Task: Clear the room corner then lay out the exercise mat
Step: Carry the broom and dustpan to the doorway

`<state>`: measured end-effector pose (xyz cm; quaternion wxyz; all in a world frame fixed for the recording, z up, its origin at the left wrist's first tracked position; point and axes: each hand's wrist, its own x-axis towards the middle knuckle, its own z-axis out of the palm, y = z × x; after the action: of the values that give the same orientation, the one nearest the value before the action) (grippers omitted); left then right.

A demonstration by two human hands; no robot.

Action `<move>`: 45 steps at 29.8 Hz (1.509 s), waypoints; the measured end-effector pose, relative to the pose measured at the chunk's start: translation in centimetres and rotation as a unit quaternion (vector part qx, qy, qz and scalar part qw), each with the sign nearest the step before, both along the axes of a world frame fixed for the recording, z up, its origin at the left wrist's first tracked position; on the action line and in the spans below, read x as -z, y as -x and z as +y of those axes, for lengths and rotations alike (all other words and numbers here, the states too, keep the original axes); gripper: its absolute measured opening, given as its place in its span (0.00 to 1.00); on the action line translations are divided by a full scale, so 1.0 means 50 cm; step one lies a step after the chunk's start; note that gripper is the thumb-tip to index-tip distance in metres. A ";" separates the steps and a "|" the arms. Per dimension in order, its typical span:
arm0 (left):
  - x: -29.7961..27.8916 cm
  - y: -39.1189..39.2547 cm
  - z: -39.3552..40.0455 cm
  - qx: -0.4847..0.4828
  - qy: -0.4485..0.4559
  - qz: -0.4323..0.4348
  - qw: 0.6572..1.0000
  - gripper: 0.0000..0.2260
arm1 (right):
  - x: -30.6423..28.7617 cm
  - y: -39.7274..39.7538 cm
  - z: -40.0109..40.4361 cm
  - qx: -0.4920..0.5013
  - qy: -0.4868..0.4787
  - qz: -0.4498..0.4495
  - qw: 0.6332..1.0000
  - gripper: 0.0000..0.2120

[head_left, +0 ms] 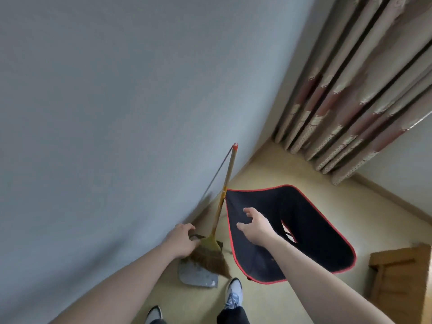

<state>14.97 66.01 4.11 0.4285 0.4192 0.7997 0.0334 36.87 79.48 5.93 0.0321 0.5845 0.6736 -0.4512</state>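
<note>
At lower centre of the frame, the left hand (181, 242) is curled against the dark top edge of the grey dustpan (197, 274), beside the bristle head of the broom (211, 256); whether the fingers actually hold the edge cannot be told. Right of it, the right hand (253, 226) is spread wide and holds nothing, hovering over the black, red-trimmed folding chair (311, 230). The broom handle leans up against the grey wall (117, 113), with patterned curtains (350, 101) at upper right and a cardboard box (402, 277) at lower right on the floor (257, 178).
</note>
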 end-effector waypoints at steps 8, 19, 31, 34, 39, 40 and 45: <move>0.115 -0.037 0.044 -0.077 0.087 0.011 0.993 0.23 | 0.143 0.061 0.244 -0.064 0.050 -0.027 0.996 0.35; 0.164 0.002 0.119 -0.174 0.055 -0.016 0.983 0.18 | 0.327 0.207 0.476 -0.040 0.044 -0.038 0.998 0.41; 0.161 0.090 0.177 -0.197 0.044 -0.019 0.979 0.18 | 0.506 0.350 0.629 0.084 0.057 0.018 0.995 0.50; 0.180 0.116 0.167 -0.206 0.049 -0.020 0.977 0.18 | 0.542 0.365 0.635 0.110 0.075 0.035 0.991 0.49; 0.203 0.130 0.161 -0.203 0.047 -0.023 0.978 0.18 | 0.592 0.378 0.646 0.180 0.104 0.096 0.973 0.42; 0.208 0.130 0.166 -0.200 0.048 -0.022 0.978 0.18 | 0.602 0.378 0.649 0.191 0.107 0.108 0.970 0.40; 0.224 0.118 0.193 -0.188 0.050 -0.030 0.980 0.19 | 0.613 0.360 0.611 0.201 0.127 0.176 0.955 0.10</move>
<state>9.08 75.64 -7.11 0.4589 0.2383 0.8515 0.0864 18.88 110.05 -24.70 -0.1041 0.6105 0.4740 -0.6259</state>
